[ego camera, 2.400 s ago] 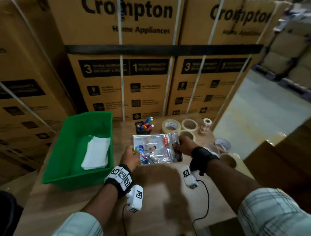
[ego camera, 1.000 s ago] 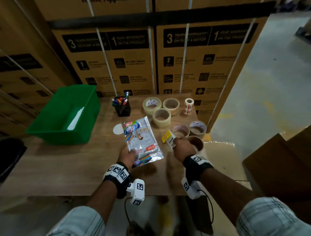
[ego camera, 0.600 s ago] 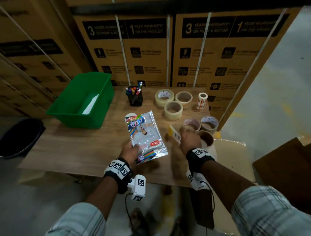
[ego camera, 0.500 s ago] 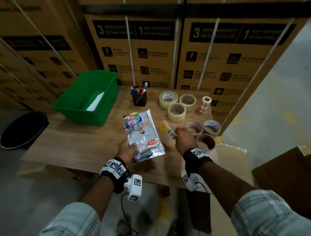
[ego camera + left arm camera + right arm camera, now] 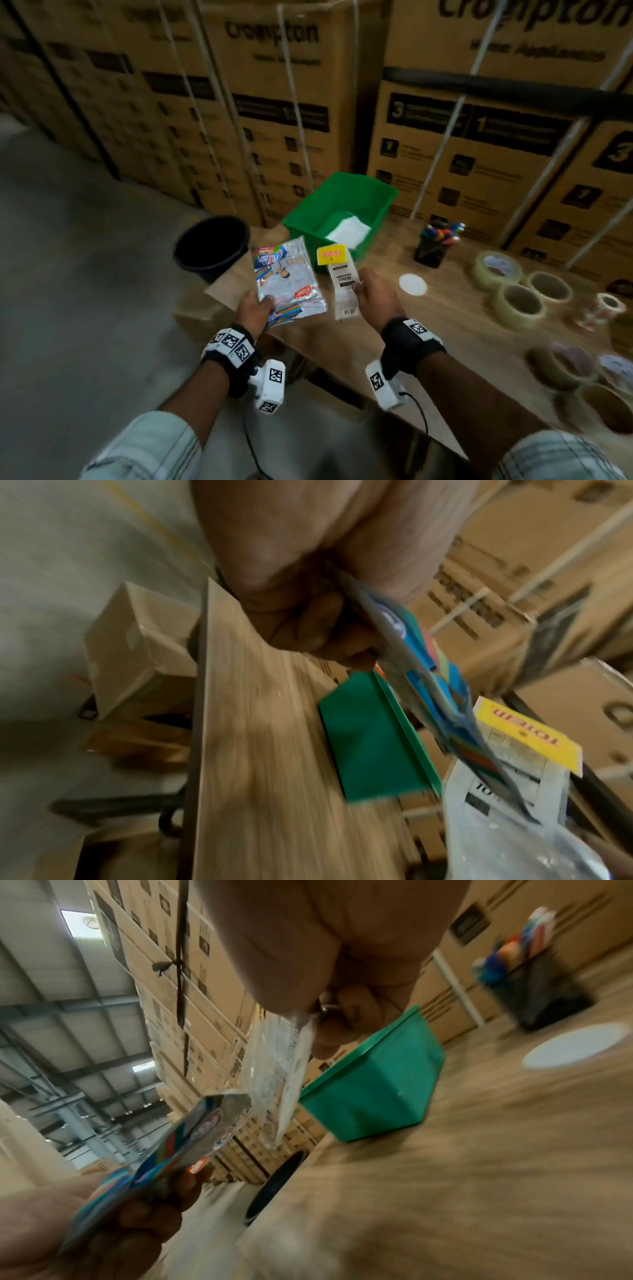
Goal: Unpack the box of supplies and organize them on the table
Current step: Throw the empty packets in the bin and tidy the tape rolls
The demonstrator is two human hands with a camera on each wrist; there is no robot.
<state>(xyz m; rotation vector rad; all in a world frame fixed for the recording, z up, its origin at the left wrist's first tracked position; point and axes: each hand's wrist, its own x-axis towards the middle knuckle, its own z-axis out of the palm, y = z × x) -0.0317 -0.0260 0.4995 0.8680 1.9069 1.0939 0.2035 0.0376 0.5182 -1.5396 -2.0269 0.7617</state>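
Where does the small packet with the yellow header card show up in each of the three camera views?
Head: packet with the yellow header card, centre, pinched by the right hand.
Left wrist: lower right, behind the colourful packet.
Right wrist: centre, edge-on, hanging below the fingers.
Shared landmark: the green bin, just beyond it in every view.

table (image 5: pixel 455 329): wooden | on it: green bin (image 5: pixel 356 202); pen holder (image 5: pixel 430 251); white disc (image 5: pixel 412 285); tape rolls (image 5: pixel 519 306)
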